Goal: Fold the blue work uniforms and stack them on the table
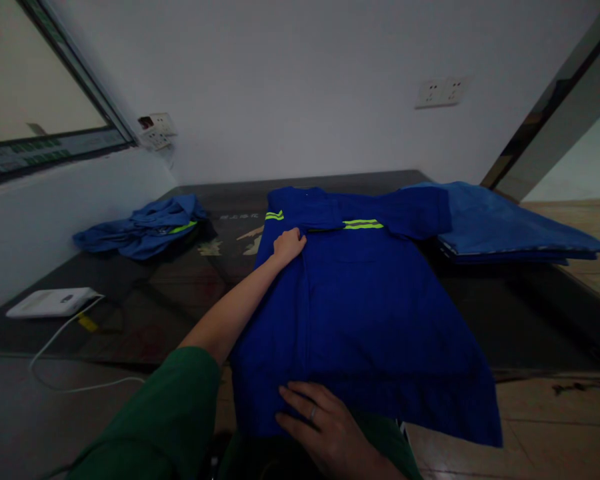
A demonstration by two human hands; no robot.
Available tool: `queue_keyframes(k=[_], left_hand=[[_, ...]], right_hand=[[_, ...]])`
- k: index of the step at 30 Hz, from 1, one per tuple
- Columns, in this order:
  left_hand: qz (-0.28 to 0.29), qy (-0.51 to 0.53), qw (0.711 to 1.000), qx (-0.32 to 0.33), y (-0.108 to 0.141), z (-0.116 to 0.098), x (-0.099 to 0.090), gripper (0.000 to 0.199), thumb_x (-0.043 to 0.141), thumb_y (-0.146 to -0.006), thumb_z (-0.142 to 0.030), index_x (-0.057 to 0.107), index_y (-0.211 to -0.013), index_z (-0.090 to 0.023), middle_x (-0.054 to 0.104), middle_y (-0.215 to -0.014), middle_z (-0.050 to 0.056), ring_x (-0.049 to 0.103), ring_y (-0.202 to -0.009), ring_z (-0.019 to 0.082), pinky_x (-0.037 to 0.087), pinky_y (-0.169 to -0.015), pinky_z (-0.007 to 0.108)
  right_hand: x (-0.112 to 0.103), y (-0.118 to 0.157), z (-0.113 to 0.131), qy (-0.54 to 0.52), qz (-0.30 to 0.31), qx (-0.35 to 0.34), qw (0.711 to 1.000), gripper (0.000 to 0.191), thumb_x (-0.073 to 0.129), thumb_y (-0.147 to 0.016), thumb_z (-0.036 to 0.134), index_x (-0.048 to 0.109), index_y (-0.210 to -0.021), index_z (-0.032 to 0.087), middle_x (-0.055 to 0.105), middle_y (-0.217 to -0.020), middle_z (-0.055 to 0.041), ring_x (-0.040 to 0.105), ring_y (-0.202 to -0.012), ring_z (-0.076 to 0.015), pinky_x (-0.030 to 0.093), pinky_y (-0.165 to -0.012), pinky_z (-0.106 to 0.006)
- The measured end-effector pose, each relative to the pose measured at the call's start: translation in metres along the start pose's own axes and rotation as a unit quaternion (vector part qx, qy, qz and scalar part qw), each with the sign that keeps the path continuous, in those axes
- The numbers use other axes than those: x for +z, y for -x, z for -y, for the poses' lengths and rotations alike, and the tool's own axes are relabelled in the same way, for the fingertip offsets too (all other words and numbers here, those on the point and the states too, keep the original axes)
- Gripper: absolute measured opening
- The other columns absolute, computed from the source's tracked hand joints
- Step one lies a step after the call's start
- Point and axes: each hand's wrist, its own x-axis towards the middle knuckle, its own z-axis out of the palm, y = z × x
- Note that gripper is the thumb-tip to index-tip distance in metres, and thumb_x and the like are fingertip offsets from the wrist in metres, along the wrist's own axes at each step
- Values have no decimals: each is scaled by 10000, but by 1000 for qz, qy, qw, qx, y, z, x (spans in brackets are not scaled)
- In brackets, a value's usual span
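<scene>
A royal-blue work jacket [380,300] with yellow-green and grey reflective strips lies spread over the table, its lower part hanging over the front edge. My left hand [289,245] is closed on the jacket's front edge, near the chest, with the fingertips curled into the cloth. Close to the hem, my right hand [325,423] rests on the fabric with fingers stretched out and a ring on one of them. A dark line, perhaps an opening, runs across the chest beside my left hand.
Folded blue garments [510,220] are stacked at the right. A crumpled blue garment [145,227] lies at the left, behind a white device [53,303] with a cable. The dark table [175,293] meets a wall with sockets [441,92].
</scene>
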Motion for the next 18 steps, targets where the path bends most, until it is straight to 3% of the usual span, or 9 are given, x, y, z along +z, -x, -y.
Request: queue_keyframes(k=[3,5,7,9,11,13,16,18], left_hand=[[16,21,999,39,12,2,-9,328,446,-916,-458,606,-1002,-185,677,-979,102,640,-935,256,488,-813,362],[16,52,992,115,34,8,-22,299,466,-914,-420,595,-1036,-180,667,-996,92,628,-949,233,480,-853,354],[0,102,975,198,75,21,-39,279,471,-914,-366,582,-1091,-180,651,-1051,81,607,-1000,205,457,-919,335],[-11,162,959,231,133,40,-52,308,443,-928,-383,571,-1135,-194,633,-1106,76,581,-1067,195,426,-986,332],[-37,210,956,202,202,64,-53,343,385,-944,-434,578,-1131,-220,620,-1138,83,564,-1110,211,417,-1012,363],[-92,249,953,148,270,86,-36,408,420,-894,-546,589,-1093,-233,614,-1123,106,563,-1113,259,437,-996,418],[-182,307,934,7,347,102,13,544,656,-673,-653,572,-1003,-229,601,-1040,106,584,-1061,311,478,-945,467],[-201,371,898,-127,374,97,46,677,713,-633,-626,501,-1129,-217,561,-1136,122,557,-1136,315,460,-981,468]], right_hand=[[-3,4,0,-52,-8,-16,998,241,533,-937,299,639,-1125,192,625,-1267,-82,475,-1285,-218,508,-967,-344],[-6,9,0,-104,-46,-7,994,309,557,-914,393,623,-1132,184,595,-1288,-124,472,-1289,-245,510,-964,-363],[-8,15,1,-157,-97,74,980,259,525,-935,342,605,-1133,196,602,-1229,-141,560,-1189,-226,538,-910,-331],[-9,21,3,-223,-118,204,946,223,482,-946,245,583,-1142,217,620,-1126,-120,647,-1004,-173,565,-807,-263],[-6,23,6,-293,-99,312,898,298,486,-934,228,527,-1229,234,624,-1053,-90,666,-854,-137,568,-723,-223],[-3,19,8,-351,-69,362,861,446,520,-911,260,431,-1348,240,627,-1028,-71,659,-778,-124,562,-695,-226],[-1,7,9,-386,-35,386,837,483,543,-878,265,461,-1353,234,631,-974,-47,635,-732,-114,535,-691,-232],[-3,-2,9,-388,-8,395,833,370,546,-861,247,588,-1227,220,634,-872,-24,602,-681,-109,503,-649,-217]])
